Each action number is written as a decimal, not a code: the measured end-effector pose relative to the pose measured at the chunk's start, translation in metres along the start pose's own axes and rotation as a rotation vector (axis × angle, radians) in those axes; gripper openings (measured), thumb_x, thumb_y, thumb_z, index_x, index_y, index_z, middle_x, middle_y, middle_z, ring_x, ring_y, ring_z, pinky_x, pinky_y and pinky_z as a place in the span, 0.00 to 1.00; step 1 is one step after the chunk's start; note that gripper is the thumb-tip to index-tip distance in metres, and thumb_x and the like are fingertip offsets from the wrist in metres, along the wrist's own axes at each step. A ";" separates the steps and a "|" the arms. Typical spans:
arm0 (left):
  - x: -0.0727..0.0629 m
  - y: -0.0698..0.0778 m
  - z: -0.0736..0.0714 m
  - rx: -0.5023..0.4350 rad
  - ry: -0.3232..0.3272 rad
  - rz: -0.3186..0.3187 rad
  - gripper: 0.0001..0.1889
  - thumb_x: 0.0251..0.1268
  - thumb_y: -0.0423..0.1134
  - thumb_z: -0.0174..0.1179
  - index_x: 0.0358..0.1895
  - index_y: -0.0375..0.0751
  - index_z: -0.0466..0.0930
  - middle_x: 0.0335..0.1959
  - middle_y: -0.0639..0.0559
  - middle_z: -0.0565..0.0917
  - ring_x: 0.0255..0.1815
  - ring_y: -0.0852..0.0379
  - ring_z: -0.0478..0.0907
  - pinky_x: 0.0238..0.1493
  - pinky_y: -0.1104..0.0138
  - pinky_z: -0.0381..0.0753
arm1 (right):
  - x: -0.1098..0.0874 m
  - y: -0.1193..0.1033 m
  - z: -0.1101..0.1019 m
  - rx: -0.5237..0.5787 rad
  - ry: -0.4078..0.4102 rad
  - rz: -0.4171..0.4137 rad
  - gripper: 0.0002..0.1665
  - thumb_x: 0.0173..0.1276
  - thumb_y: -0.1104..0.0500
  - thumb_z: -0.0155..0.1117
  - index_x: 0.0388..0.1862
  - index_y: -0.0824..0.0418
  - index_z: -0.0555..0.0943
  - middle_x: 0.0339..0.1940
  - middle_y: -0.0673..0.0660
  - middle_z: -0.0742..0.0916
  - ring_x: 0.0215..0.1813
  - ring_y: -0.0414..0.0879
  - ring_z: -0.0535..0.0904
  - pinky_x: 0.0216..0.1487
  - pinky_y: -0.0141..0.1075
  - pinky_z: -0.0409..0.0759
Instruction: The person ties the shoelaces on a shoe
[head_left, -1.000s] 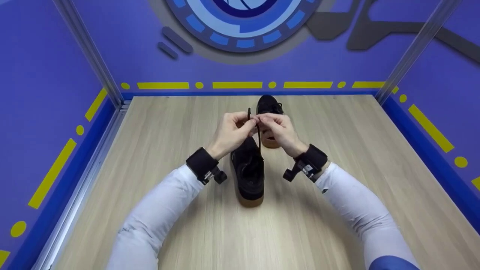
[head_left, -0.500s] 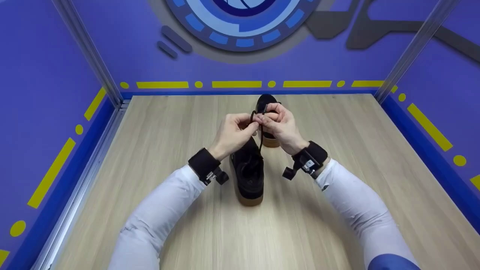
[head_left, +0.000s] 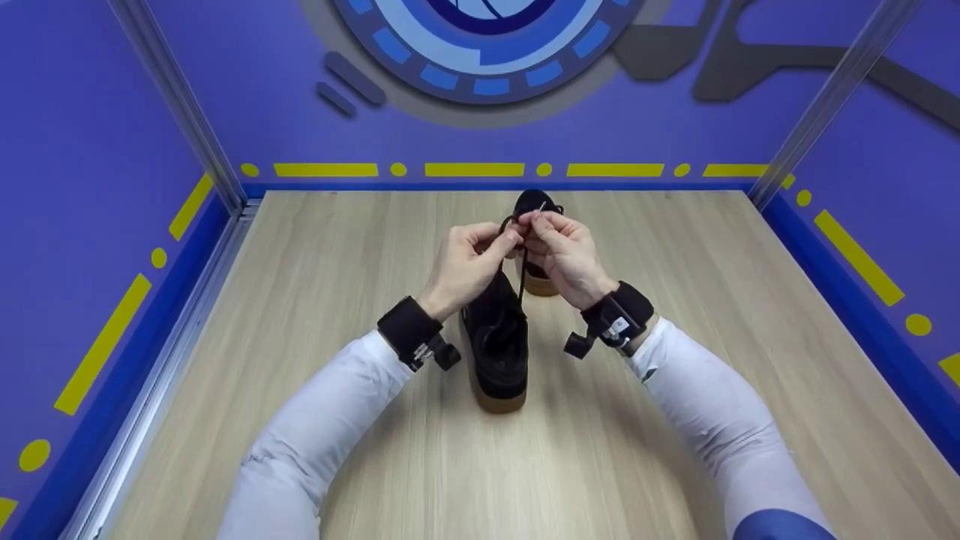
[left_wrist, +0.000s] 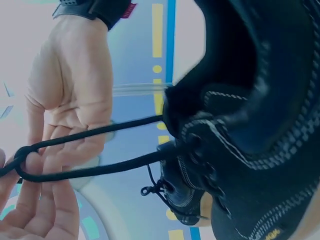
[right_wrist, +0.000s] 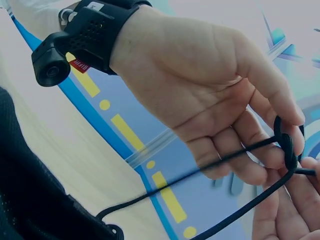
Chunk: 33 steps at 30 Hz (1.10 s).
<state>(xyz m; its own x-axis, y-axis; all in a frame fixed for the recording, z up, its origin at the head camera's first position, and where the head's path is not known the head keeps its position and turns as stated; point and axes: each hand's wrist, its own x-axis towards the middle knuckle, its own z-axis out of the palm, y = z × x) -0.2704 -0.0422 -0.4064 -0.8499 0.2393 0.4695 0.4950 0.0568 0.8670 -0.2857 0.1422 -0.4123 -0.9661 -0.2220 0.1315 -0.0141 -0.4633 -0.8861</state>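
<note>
A black shoe [head_left: 501, 360] with a brown sole stands on the wooden table between the forearms. Its two lace strands rise taut from the eyelets and cross in a loop [left_wrist: 25, 157] at the fingertips; the right wrist view shows this crossed lace [right_wrist: 289, 150] closely. My left hand [head_left: 466, 262] pinches the lace above the shoe's toe. Close beside it, my right hand [head_left: 566, 251] pinches a lace end, its pale tip poking up past the fingers. The hands hide the front of this shoe and part of the second shoe [head_left: 534, 201].
The second shoe stands behind, near the table's [head_left: 360, 300] back edge, with a lace bow [left_wrist: 152, 189] on it. Blue-purple panels [head_left: 480, 142] with yellow marks border the back and sides. A metal rail [head_left: 172, 300] runs along the left edge.
My right fingers rose and shifted slightly right, drawing a lace end up beside the left fingers; the strand by the left hand now bends into a loop. The shoes stay put.
</note>
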 end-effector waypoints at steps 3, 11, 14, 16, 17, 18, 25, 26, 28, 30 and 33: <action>0.001 0.005 0.000 -0.082 0.040 -0.042 0.14 0.79 0.38 0.60 0.36 0.33 0.89 0.32 0.43 0.90 0.32 0.59 0.82 0.39 0.68 0.82 | 0.001 -0.002 0.002 0.030 0.015 -0.008 0.17 0.87 0.55 0.50 0.42 0.61 0.83 0.38 0.55 0.92 0.41 0.46 0.90 0.51 0.41 0.86; 0.003 0.017 0.000 -0.448 0.124 -0.146 0.20 0.83 0.38 0.54 0.25 0.38 0.82 0.27 0.50 0.86 0.33 0.55 0.85 0.47 0.60 0.89 | -0.001 -0.004 0.010 0.088 0.022 -0.012 0.20 0.89 0.53 0.43 0.41 0.59 0.79 0.37 0.56 0.92 0.41 0.48 0.89 0.51 0.42 0.85; 0.003 0.018 -0.001 -0.554 0.124 -0.157 0.23 0.85 0.38 0.51 0.22 0.41 0.79 0.22 0.51 0.83 0.29 0.55 0.84 0.46 0.61 0.88 | -0.001 -0.005 0.013 0.100 0.024 -0.021 0.19 0.89 0.54 0.43 0.41 0.59 0.78 0.37 0.56 0.91 0.41 0.48 0.88 0.50 0.41 0.85; 0.003 0.017 -0.001 -0.604 0.121 -0.160 0.25 0.86 0.39 0.49 0.20 0.42 0.76 0.19 0.52 0.78 0.27 0.56 0.81 0.44 0.63 0.87 | -0.002 -0.006 0.016 0.111 0.024 -0.030 0.18 0.89 0.55 0.43 0.41 0.59 0.78 0.37 0.56 0.91 0.42 0.48 0.88 0.50 0.40 0.85; 0.003 0.017 -0.002 -0.628 0.121 -0.164 0.26 0.86 0.39 0.48 0.19 0.43 0.74 0.18 0.52 0.76 0.26 0.56 0.80 0.43 0.64 0.87 | -0.002 -0.007 0.017 0.116 0.026 -0.032 0.18 0.89 0.55 0.43 0.41 0.59 0.78 0.37 0.55 0.91 0.42 0.48 0.88 0.49 0.40 0.85; 0.003 0.016 -0.002 -0.653 0.122 -0.170 0.26 0.86 0.39 0.47 0.19 0.43 0.73 0.17 0.52 0.75 0.25 0.56 0.79 0.41 0.64 0.86 | -0.002 -0.007 0.018 0.124 0.026 -0.032 0.18 0.89 0.55 0.43 0.41 0.59 0.78 0.36 0.55 0.90 0.42 0.48 0.87 0.49 0.40 0.85; 0.004 0.009 -0.008 -0.759 0.158 -0.222 0.28 0.88 0.42 0.45 0.17 0.45 0.66 0.15 0.56 0.68 0.19 0.59 0.71 0.36 0.63 0.85 | 0.000 -0.009 0.020 0.206 0.047 0.009 0.19 0.89 0.54 0.43 0.38 0.59 0.76 0.26 0.52 0.81 0.33 0.45 0.80 0.42 0.36 0.80; 0.004 0.008 -0.008 -0.761 0.158 -0.230 0.28 0.88 0.43 0.44 0.17 0.45 0.65 0.14 0.57 0.67 0.19 0.59 0.70 0.36 0.63 0.85 | 0.000 -0.009 0.019 0.215 0.052 0.014 0.19 0.89 0.54 0.43 0.38 0.59 0.75 0.25 0.51 0.79 0.32 0.45 0.78 0.40 0.35 0.79; 0.003 0.005 -0.009 -0.758 0.157 -0.242 0.28 0.88 0.43 0.44 0.17 0.46 0.64 0.14 0.57 0.64 0.18 0.59 0.68 0.34 0.63 0.85 | 0.000 -0.009 0.019 0.224 0.056 0.019 0.19 0.89 0.53 0.43 0.38 0.58 0.75 0.24 0.50 0.76 0.30 0.44 0.76 0.38 0.35 0.77; 0.003 0.003 -0.010 -0.758 0.157 -0.250 0.28 0.88 0.44 0.44 0.17 0.46 0.63 0.14 0.58 0.62 0.17 0.60 0.66 0.33 0.63 0.84 | 0.000 -0.009 0.019 0.225 0.055 0.025 0.19 0.89 0.52 0.42 0.37 0.57 0.74 0.23 0.49 0.74 0.29 0.43 0.74 0.37 0.34 0.75; 0.003 0.001 -0.010 -0.765 0.162 -0.254 0.28 0.88 0.44 0.44 0.17 0.46 0.62 0.13 0.59 0.61 0.17 0.60 0.64 0.31 0.64 0.81 | 0.001 -0.008 0.018 0.228 0.056 0.035 0.20 0.89 0.51 0.41 0.35 0.56 0.74 0.22 0.49 0.72 0.27 0.42 0.71 0.35 0.34 0.73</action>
<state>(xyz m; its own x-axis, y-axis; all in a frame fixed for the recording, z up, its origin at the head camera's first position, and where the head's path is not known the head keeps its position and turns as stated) -0.2738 -0.0508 -0.4024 -0.9638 0.1622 0.2117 0.0740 -0.5998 0.7967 -0.2818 0.1307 -0.3968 -0.9778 -0.1966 0.0721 0.0720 -0.6393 -0.7655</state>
